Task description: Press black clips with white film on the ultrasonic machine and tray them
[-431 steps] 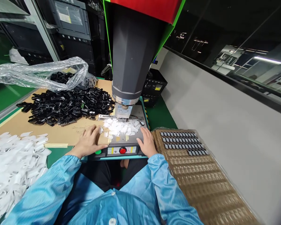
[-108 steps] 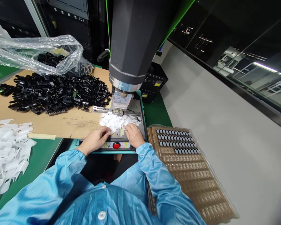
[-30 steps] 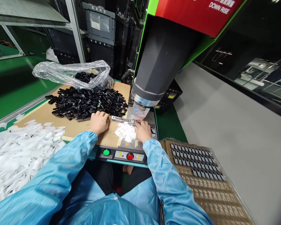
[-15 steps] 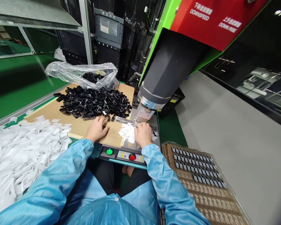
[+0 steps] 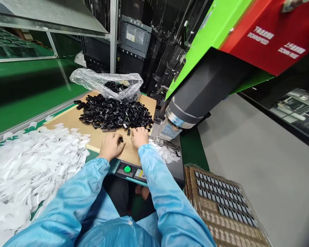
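My left hand [image 5: 111, 146] is closed, with a small black plastic part [image 5: 121, 139] showing between its thumb and fingers. Beside it, my right hand [image 5: 140, 137] has its fingers curled down at the front edge of a heap of black plastic parts [image 5: 113, 111]. What those fingers hold, if anything, is hidden. A single black part [image 5: 128, 132] lies close to the right fingertips. Both hands are over a brown cardboard sheet [image 5: 94, 135]. Under and beyond my right forearm is a small pile of white pieces [image 5: 167, 153], below the head of a press [image 5: 181, 118].
A large heap of white curved pieces [image 5: 41, 164] spreads at the left. Clear plastic bagging [image 5: 92, 77] lies behind the black heap. A green button [image 5: 127, 168] is on the front panel. Trays with rows of parts [image 5: 221, 185] stand at lower right.
My right hand has moved left, from the white pieces by the press to the edge of the black heap. A black part now shows in my left hand. The view has turned slightly left.
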Action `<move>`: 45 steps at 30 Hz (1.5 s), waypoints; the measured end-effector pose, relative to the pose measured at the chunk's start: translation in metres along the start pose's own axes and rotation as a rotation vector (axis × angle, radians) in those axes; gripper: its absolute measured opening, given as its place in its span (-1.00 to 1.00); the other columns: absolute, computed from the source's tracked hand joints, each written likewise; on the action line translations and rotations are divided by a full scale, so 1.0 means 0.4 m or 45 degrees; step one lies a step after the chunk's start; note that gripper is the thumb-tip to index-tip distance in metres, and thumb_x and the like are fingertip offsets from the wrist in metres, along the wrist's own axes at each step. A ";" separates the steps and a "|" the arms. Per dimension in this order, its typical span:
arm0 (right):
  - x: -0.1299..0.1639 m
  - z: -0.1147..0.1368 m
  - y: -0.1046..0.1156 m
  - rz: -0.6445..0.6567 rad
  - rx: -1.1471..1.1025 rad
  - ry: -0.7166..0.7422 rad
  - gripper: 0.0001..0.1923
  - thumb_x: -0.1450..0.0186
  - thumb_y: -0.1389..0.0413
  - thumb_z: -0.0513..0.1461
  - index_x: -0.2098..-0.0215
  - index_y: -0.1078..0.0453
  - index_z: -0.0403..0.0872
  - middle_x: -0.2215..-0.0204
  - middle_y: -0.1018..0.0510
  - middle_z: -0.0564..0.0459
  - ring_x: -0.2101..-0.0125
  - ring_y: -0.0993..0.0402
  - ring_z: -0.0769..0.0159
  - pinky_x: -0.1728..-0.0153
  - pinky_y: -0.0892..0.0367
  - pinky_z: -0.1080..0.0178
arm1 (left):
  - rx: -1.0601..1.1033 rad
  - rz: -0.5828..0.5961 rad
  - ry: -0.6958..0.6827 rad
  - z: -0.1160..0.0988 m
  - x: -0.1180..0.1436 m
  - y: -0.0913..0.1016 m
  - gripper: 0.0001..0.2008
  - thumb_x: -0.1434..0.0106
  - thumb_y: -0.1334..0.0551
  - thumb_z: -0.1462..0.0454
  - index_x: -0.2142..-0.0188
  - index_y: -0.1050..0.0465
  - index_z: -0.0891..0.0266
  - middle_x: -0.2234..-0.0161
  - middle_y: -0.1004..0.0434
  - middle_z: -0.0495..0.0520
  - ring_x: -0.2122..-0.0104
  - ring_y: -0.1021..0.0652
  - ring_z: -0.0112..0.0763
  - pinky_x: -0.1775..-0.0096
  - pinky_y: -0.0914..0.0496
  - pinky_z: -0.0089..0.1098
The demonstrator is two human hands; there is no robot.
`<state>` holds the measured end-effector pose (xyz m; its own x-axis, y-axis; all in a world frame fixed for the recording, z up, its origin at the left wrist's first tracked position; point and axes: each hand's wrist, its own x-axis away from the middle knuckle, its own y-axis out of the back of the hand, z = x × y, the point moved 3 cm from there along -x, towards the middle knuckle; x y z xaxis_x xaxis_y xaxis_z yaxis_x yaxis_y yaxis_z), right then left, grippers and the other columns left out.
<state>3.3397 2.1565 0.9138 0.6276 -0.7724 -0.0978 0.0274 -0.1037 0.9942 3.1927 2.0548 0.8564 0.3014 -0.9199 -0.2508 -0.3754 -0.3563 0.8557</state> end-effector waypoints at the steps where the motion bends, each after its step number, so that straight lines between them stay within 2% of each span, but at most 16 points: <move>1: -0.003 0.003 0.001 -0.003 0.030 -0.003 -0.68 -0.52 -0.07 -0.19 -0.19 -0.48 0.00 -0.12 -0.52 -0.18 -0.15 -0.22 -0.04 -0.14 -0.14 -0.02 | -0.008 -0.007 0.008 -0.002 0.000 0.001 -0.56 -0.40 -0.28 -0.04 -0.13 -0.52 0.12 -0.02 -0.52 0.26 -0.11 -0.49 0.11 -0.10 -0.36 0.00; 5: -0.013 0.014 0.008 -0.014 0.125 0.034 -0.65 -0.52 0.04 -0.31 -0.15 -0.49 -0.05 -0.03 -0.56 -0.23 -0.11 -0.27 -0.04 -0.12 -0.14 -0.03 | -0.021 -0.025 0.008 -0.008 0.001 0.003 -0.49 -0.36 -0.29 -0.16 -0.06 -0.51 0.14 -0.02 -0.54 0.28 -0.10 -0.50 0.13 -0.10 -0.37 0.03; 7: -0.017 0.018 0.012 -0.021 0.159 0.060 -0.66 -0.51 0.03 -0.32 -0.13 -0.49 -0.08 0.00 -0.57 -0.25 -0.10 -0.28 -0.05 -0.11 -0.15 -0.03 | 0.049 -0.003 -0.037 -0.009 0.000 0.002 -0.49 -0.35 -0.28 -0.16 -0.05 -0.48 0.15 -0.10 -0.54 0.29 -0.15 -0.50 0.13 -0.14 -0.36 0.04; 10: -0.016 0.027 0.015 -0.014 0.175 0.105 -0.69 -0.48 -0.03 -0.31 -0.13 -0.47 -0.13 0.02 -0.59 -0.26 -0.09 -0.31 -0.06 -0.10 -0.16 -0.01 | 0.230 0.064 -0.174 -0.007 -0.004 0.003 -0.60 -0.37 -0.28 -0.03 -0.07 -0.44 0.13 -0.29 -0.49 0.24 -0.26 -0.47 0.06 -0.23 -0.35 0.02; 12: -0.006 0.036 0.012 0.012 0.152 0.141 -0.69 -0.45 -0.10 -0.27 -0.13 -0.46 -0.16 0.01 -0.60 -0.28 -0.08 -0.31 -0.06 -0.09 -0.18 -0.01 | 0.301 0.117 -0.247 0.001 -0.008 0.004 -0.67 -0.35 -0.27 0.05 -0.04 -0.46 0.10 -0.32 -0.48 0.17 -0.27 -0.47 0.02 -0.25 -0.35 0.02; 16: 0.022 0.047 0.006 0.037 0.060 0.140 -0.72 -0.45 -0.09 -0.28 -0.10 -0.46 -0.13 -0.02 -0.60 -0.24 -0.07 -0.33 -0.01 -0.09 -0.20 0.02 | 0.323 0.247 -0.325 0.031 -0.022 0.006 -0.67 -0.33 -0.29 0.05 -0.01 -0.56 0.09 -0.25 -0.56 0.14 -0.24 -0.50 0.01 -0.28 -0.36 0.05; 21: 0.063 0.035 0.025 -0.021 -0.084 0.036 -0.74 -0.41 -0.13 -0.25 -0.05 -0.49 -0.04 -0.01 -0.59 -0.13 -0.06 -0.34 0.02 -0.10 -0.23 0.04 | 0.373 0.318 -0.395 0.072 -0.042 0.009 -0.63 -0.37 -0.18 0.13 -0.06 -0.66 0.08 -0.09 -0.65 0.16 -0.18 -0.54 -0.08 -0.31 -0.38 -0.06; 24: 0.120 0.000 0.050 -0.137 -0.224 -0.006 -0.74 -0.42 -0.11 -0.26 -0.04 -0.52 0.00 0.03 -0.58 -0.06 -0.03 -0.37 0.07 -0.10 -0.26 0.10 | 0.343 0.302 -0.347 0.083 -0.044 0.010 -0.62 -0.39 -0.14 0.12 -0.01 -0.70 0.08 0.00 -0.68 0.16 -0.08 -0.60 -0.08 -0.26 -0.43 -0.07; 26: 0.178 -0.046 0.063 -0.222 -0.335 -0.033 -0.73 -0.44 -0.07 -0.29 -0.05 -0.53 -0.01 0.03 -0.58 -0.05 -0.03 -0.39 0.12 -0.12 -0.28 0.15 | 0.345 0.274 -0.302 0.071 -0.035 0.012 -0.62 -0.40 -0.15 0.08 -0.01 -0.70 0.07 -0.02 -0.69 0.14 -0.08 -0.61 -0.08 -0.24 -0.45 -0.09; 29: 0.275 -0.150 0.063 -0.343 -0.466 -0.171 -0.71 -0.47 -0.04 -0.31 -0.05 -0.54 -0.05 0.00 -0.60 -0.07 -0.05 -0.43 0.16 -0.17 -0.29 0.19 | 0.402 0.206 -0.184 0.011 -0.016 0.014 -0.62 -0.40 -0.21 -0.02 -0.03 -0.68 0.03 -0.03 -0.70 0.07 -0.02 -0.64 -0.10 -0.17 -0.50 -0.14; 31: 0.327 -0.228 0.051 -0.420 -0.496 -0.334 -0.69 -0.47 -0.03 -0.30 -0.07 -0.55 -0.08 0.00 -0.61 -0.11 -0.05 -0.45 0.12 -0.17 -0.31 0.17 | 0.470 0.155 -0.171 -0.065 -0.009 0.009 -0.60 -0.40 -0.25 -0.06 -0.05 -0.67 0.02 0.00 -0.71 0.05 0.04 -0.65 -0.13 -0.11 -0.52 -0.17; 35: 0.365 -0.331 0.020 -0.510 -0.453 -0.566 -0.64 -0.49 -0.02 -0.27 -0.14 -0.55 -0.09 -0.05 -0.60 -0.16 -0.07 -0.45 0.05 -0.19 -0.31 0.11 | 0.514 0.082 -0.388 -0.259 -0.038 -0.028 -0.65 -0.45 -0.25 0.02 -0.05 -0.68 0.09 0.01 -0.71 0.11 -0.04 -0.61 -0.09 -0.17 -0.47 -0.12; 37: 0.357 -0.346 0.009 -0.498 -0.405 -0.587 -0.64 -0.52 -0.01 -0.25 -0.15 -0.56 -0.07 -0.06 -0.60 -0.16 -0.09 -0.43 0.05 -0.20 -0.28 0.11 | 0.455 0.081 -0.456 -0.337 -0.068 -0.060 -0.66 -0.48 -0.22 0.05 -0.04 -0.68 0.11 0.00 -0.70 0.15 -0.06 -0.59 -0.06 -0.16 -0.46 -0.10; 39: 0.344 -0.346 0.004 -0.449 -0.346 -0.578 -0.65 -0.55 -0.01 -0.21 -0.15 -0.56 -0.04 -0.06 -0.59 -0.15 -0.08 -0.40 0.05 -0.18 -0.27 0.11 | 0.358 0.099 -0.474 -0.388 -0.096 -0.092 -0.66 -0.49 -0.20 0.07 -0.05 -0.68 0.11 0.00 -0.69 0.16 -0.05 -0.58 -0.04 -0.12 -0.46 -0.09; 42: 0.334 -0.333 0.002 -0.350 -0.250 -0.548 -0.66 -0.57 -0.02 -0.13 -0.17 -0.55 0.02 -0.04 -0.57 -0.14 -0.08 -0.37 0.02 -0.12 -0.25 0.09 | 0.199 0.138 -0.513 -0.424 -0.115 -0.128 -0.67 -0.49 -0.20 0.07 -0.05 -0.68 0.10 -0.01 -0.68 0.17 -0.03 -0.55 -0.02 -0.11 -0.44 -0.08; 45: 0.337 -0.318 0.007 -0.298 -0.164 -0.511 -0.64 -0.57 -0.02 -0.10 -0.24 -0.48 0.06 -0.05 -0.55 -0.13 -0.08 -0.32 -0.01 -0.09 -0.22 0.04 | 0.091 0.172 -0.601 -0.435 -0.111 -0.143 -0.64 -0.48 -0.22 0.06 -0.10 -0.66 0.12 -0.07 -0.65 0.19 -0.07 -0.52 0.02 -0.12 -0.42 -0.06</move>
<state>3.5234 2.1319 0.9090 0.2437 -0.9212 -0.3033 0.2442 -0.2444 0.9384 3.3532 2.1445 0.8974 -0.1775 -0.9266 -0.3314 -0.4477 -0.2239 0.8657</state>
